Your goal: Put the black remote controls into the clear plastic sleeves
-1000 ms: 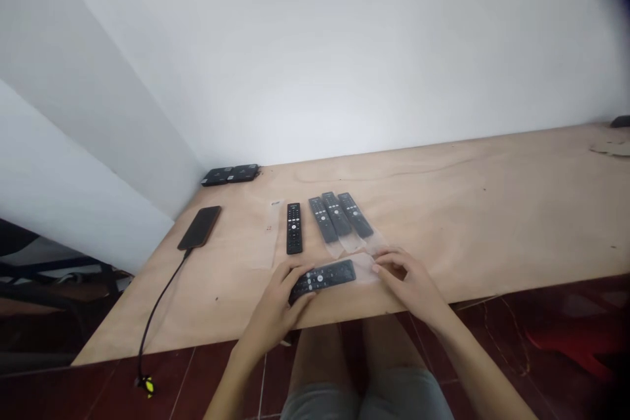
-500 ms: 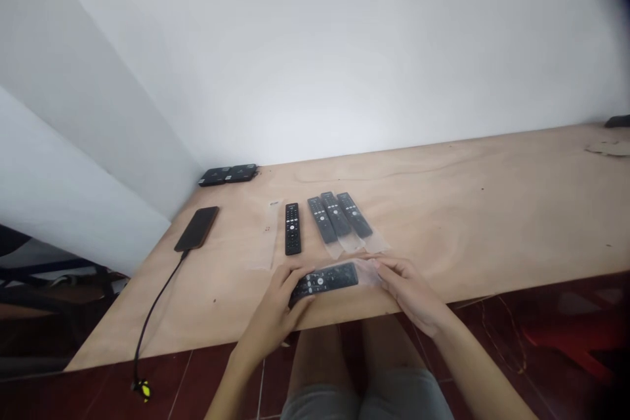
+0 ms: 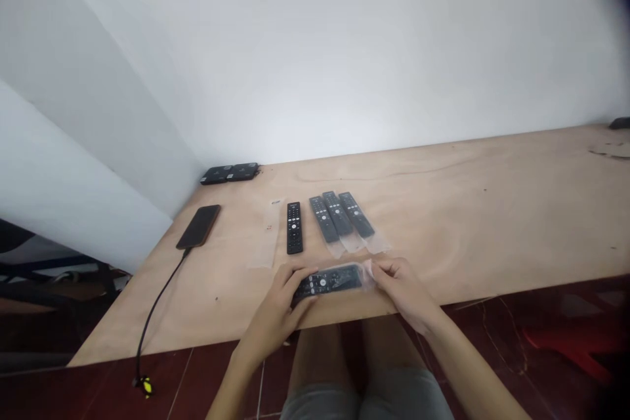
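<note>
My left hand [image 3: 288,298] grips the left end of a black remote [image 3: 335,279] near the table's front edge. A clear plastic sleeve [image 3: 367,274] covers the remote's right part, and my right hand [image 3: 398,285] pinches the sleeve's end. Just beyond lies a bare black remote [image 3: 294,228], with a flat clear sleeve [image 3: 268,236] to its left. Three sleeved remotes, left [image 3: 323,218], middle [image 3: 338,213] and right [image 3: 357,214], lie side by side to its right.
On the wooden table [image 3: 443,216], a phone [image 3: 199,226] with a black cable [image 3: 153,312] lies at the left. Two black boxes, left [image 3: 216,175] and right [image 3: 243,172], sit by the wall. A dark object [image 3: 620,123] is at the far right edge.
The plastic sleeve has shifted left over the held remote, and my right hand has moved slightly left with it. My left hand keeps its hold.
</note>
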Demonstrator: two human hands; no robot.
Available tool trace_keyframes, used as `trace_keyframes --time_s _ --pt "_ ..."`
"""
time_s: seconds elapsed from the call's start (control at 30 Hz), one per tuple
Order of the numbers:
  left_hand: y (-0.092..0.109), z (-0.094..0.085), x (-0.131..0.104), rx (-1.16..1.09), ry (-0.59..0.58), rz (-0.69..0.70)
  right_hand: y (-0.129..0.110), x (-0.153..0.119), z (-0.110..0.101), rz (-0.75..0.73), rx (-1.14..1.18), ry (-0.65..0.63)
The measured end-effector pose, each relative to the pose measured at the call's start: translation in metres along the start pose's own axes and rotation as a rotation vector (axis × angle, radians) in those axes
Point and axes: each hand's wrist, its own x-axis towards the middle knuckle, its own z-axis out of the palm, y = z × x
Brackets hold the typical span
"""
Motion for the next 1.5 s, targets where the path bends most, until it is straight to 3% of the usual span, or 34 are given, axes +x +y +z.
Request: trace_keyframes --time_s 0.33,0.7,1.07,1.33,1.5 --pt "0.000 0.000 0.001 -0.018 -0.013 -0.004 -0.004 -0.003 0.003 -0.042 0.139 0.010" --pt "0.000 0.000 0.001 -0.036 -0.025 -0.003 -0.004 -0.005 0.006 -0.078 0.100 -0.021" --pt "0.003 -0.002 0.001 -0.009 -0.018 0.033 -0.002 -0.003 0.015 -0.056 -0.015 0.046" --pt "0.002 -0.003 0.001 -0.025 -0.073 0.023 0.002 -0.018 -0.016 0.003 -0.037 0.081" --pt "-0.009 -0.021 -0.011 0.005 -0.023 -0.064 0.009 -0.029 -0.047 0.059 0.069 0.258"
